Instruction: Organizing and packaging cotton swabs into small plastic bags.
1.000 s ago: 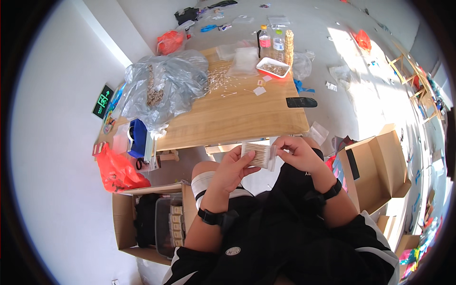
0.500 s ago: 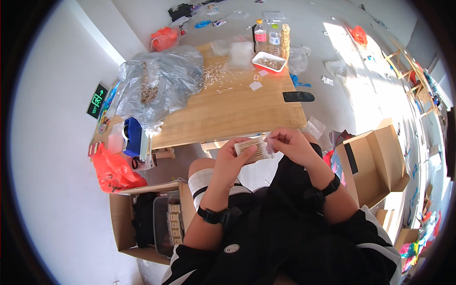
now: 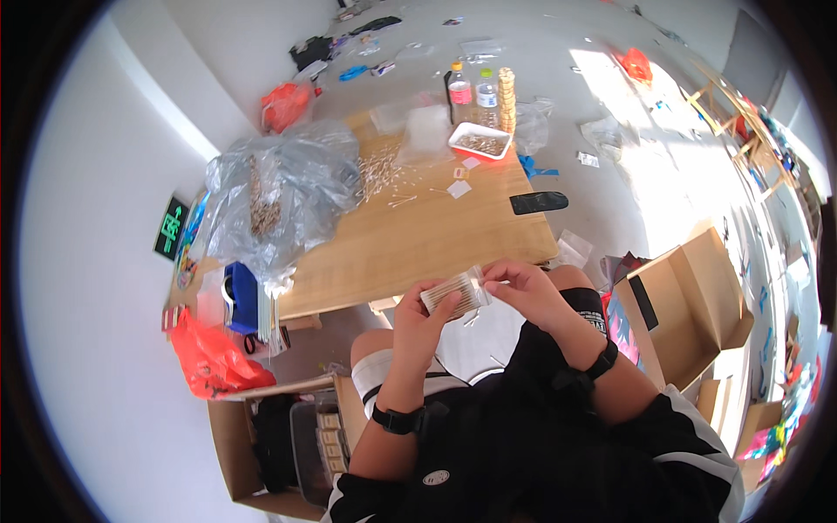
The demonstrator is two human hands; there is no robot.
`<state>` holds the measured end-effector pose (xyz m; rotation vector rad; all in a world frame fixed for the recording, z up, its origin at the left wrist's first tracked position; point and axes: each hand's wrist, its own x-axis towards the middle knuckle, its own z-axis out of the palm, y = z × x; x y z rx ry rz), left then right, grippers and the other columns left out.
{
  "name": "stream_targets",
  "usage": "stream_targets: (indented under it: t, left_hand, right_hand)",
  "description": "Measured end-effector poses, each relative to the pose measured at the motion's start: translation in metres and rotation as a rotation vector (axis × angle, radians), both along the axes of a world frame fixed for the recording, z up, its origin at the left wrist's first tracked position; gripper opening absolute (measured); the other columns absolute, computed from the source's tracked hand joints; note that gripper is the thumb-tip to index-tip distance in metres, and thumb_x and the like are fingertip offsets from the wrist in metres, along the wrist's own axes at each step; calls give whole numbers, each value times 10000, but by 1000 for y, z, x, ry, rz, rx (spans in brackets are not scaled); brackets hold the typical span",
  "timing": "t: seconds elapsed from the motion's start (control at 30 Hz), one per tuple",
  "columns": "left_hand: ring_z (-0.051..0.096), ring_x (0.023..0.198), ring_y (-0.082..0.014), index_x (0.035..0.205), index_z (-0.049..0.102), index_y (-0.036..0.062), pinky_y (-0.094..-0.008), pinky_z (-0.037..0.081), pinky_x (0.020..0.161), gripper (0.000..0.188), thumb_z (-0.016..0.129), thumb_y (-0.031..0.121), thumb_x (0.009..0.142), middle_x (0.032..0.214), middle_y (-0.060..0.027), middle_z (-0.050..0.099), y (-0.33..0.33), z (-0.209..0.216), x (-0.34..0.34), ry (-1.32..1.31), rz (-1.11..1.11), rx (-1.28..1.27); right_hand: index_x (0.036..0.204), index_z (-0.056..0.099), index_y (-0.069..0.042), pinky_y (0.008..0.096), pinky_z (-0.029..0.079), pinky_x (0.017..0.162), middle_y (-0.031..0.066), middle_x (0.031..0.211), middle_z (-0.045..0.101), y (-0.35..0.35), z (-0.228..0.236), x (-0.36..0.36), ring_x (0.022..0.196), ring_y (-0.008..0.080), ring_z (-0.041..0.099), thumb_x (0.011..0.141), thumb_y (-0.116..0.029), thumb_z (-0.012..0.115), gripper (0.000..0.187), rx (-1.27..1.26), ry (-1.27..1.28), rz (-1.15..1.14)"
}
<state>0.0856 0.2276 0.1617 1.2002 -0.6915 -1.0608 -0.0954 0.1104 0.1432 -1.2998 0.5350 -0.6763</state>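
A small clear plastic bag packed with cotton swabs (image 3: 457,297) is held above my lap, just off the table's near edge. My left hand (image 3: 417,321) is closed around its left end, thumb lying across the front. At the bag's upper right end, the fingers of my right hand (image 3: 526,296) are pinched together on the clear plastic edge. Whether that edge is sealed is too small to tell. On the wooden table (image 3: 384,231) lie loose cotton swabs (image 3: 381,174), and a red-rimmed white tray (image 3: 479,142) holds more swabs.
Crumpled grey plastic sheeting (image 3: 301,196) covers the table's left part. Two bottles (image 3: 460,91) stand at the back. A black strip (image 3: 539,202) overhangs the right edge. Open cardboard boxes (image 3: 689,305) flank me; the left one holds a clear bin (image 3: 309,453) with packed bundles.
The bag has tilted, its right end higher, and both hands have turned with it. The fingers of the right hand stay at the bag's end. My view has shifted slightly.
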Motion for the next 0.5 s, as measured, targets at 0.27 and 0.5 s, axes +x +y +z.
stream_targets:
  t: [0.27,0.5]
  left_hand:
    - [659,954,-133,1162,612,-24,-270,550,840,286,739,74,925,1056,-89,690,-48,-12,11,-42,-72,-52]
    - [675,992,-171,1195,573,8,-334,584,891,269,686,67,958,1125,-96,670,-98,-23,35,203,-146,-99]
  right_hand:
    - [1004,670,-18,259,513,882,59,1224,637,-25,-6,5,1027,109,616,963,-122,696,115,79,-40,-95]
    - [1043,667,-29,281,470,961,49,1193,654,-64,13,9,1076,120,603,997,-71,623,76,29,-45,-189]
